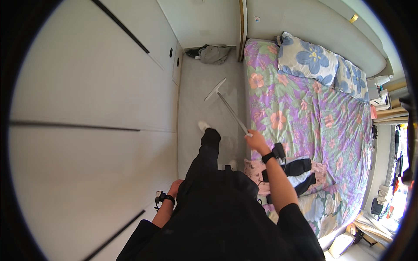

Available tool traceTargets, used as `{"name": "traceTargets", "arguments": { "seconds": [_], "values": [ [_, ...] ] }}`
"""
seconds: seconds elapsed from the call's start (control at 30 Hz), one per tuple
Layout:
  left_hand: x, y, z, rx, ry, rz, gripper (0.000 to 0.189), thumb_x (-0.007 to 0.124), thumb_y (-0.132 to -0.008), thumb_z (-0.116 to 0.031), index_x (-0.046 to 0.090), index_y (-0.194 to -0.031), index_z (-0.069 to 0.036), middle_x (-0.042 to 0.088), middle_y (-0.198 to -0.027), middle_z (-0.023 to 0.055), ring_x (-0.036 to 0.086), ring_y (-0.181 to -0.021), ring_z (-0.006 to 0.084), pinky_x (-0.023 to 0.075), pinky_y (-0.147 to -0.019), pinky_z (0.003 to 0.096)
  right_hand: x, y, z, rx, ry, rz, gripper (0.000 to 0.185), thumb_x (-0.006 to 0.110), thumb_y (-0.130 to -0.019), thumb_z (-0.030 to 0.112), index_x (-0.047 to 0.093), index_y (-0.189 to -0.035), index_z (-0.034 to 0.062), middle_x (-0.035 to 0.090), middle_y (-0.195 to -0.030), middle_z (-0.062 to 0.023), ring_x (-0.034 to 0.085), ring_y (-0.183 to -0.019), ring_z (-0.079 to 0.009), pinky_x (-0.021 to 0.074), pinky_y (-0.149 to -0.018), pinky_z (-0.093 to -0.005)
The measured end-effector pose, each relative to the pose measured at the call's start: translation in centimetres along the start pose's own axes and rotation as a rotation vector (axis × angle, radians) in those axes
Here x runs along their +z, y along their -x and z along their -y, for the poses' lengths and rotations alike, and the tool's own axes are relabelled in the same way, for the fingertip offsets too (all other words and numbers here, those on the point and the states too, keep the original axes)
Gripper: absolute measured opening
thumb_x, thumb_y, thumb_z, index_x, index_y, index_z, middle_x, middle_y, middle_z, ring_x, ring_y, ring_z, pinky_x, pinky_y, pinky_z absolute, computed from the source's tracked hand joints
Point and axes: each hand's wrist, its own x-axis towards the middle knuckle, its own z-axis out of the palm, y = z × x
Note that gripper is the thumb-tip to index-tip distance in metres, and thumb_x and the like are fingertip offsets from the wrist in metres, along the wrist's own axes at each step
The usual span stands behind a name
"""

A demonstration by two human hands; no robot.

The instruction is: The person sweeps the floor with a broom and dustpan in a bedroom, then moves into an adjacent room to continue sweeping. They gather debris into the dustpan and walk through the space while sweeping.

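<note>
My right hand (256, 141) grips the end of a long pale handle, out in front of me beside the bed's edge. It belongs to a floor squeegee (232, 114), whose wide thin head (215, 88) is angled over the grey floor (192, 98); whether the blade touches the floor I cannot tell. My left hand (176, 186) hangs low by my left thigh, near the wardrobe front. Its fingers are partly hidden against my black trousers (209, 156), so I cannot see whether they hold anything. Both wrists wear black straps with small devices.
White wardrobe doors (98, 98) with black handle strips line the left side. Along the right stands a bed (294, 111) with floral bedding, pillows (310, 58) and folded clothes (297, 168). Grey and dark cloth (214, 53) lies on the floor at the far end.
</note>
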Motion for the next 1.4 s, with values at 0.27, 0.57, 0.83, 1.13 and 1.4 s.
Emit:
{"name": "traceTargets", "arguments": {
  "seconds": [0.27,0.57,0.83,1.13,1.4],
  "values": [
    [-4.8,-17.9,-15.1,0.06,0.052,0.107,0.035,0.057,-0.086,-0.03,0.063,-0.101,0.001,0.067,-0.091,0.0163,0.064,-0.084,0.0285,0.0491,-0.076,0.0376,-7.6,-22.6,5.0,0.227,-0.095,0.209,0.035,0.049,-0.084,0.029,0.067,-0.091,0.0003,0.066,-0.078,-0.021,0.066,-0.069,-0.0343,0.0512,-0.071,-0.042],
    [-12.0,-25.6,-41.9,0.051,0.15,-0.129,0.03,0.05,-0.09,-0.023,0.058,-0.113,-0.005,0.066,-0.092,0.0064,0.062,-0.079,0.0155,0.0477,-0.067,0.029,-10.9,-44.9,8.9,0.243,0.187,0.126,0.021,0.052,-0.073,0.013,0.066,-0.078,-0.0016,0.064,-0.069,-0.0204,0.065,-0.065,-0.0329,0.0518,-0.062,-0.0393],
    [-11.7,-28.5,-46.2,0.005,0.133,-0.213,0.03,0.051,-0.089,-0.018,0.058,-0.113,-0.001,0.066,-0.093,0.0096,0.062,-0.082,0.0167,0.0494,-0.072,0.0285,-15.6,-64.8,8.3,-0.017,0.47,0.335,0.014,0.059,-0.067,0.014,0.065,-0.063,0.002,0.06,-0.055,-0.0155,0.061,-0.046,-0.0261,0.049,-0.045,-0.0373],
    [-11.0,-32.1,-50.2,-0.126,0.177,-0.295,0.029,0.054,-0.085,-0.018,0.063,-0.106,0.0,0.067,-0.094,0.0117,0.062,-0.079,0.0175,0.0495,-0.073,0.03,-21.5,-70.2,10.5,-0.41,1.018,0.405,0.018,0.055,-0.067,0.012,0.065,-0.058,0.0018,0.063,-0.06,-0.0172,0.066,-0.062,-0.0301,0.0525,-0.056,-0.0404],
    [-14.4,-38.7,-57.7,0.021,-0.164,-0.211,0.027,0.056,-0.085,-0.02,0.064,-0.103,-0.001,0.068,-0.093,0.0117,0.064,-0.089,0.0212,0.0488,-0.081,0.0307,-15.8,-66.8,7.8,-0.005,0.475,0.359,0.017,0.054,-0.07,0.012,0.064,-0.066,-0.001,0.063,-0.063,-0.0202,0.065,-0.062,-0.0353,0.0523,-0.056,-0.0429]
  ]
}}
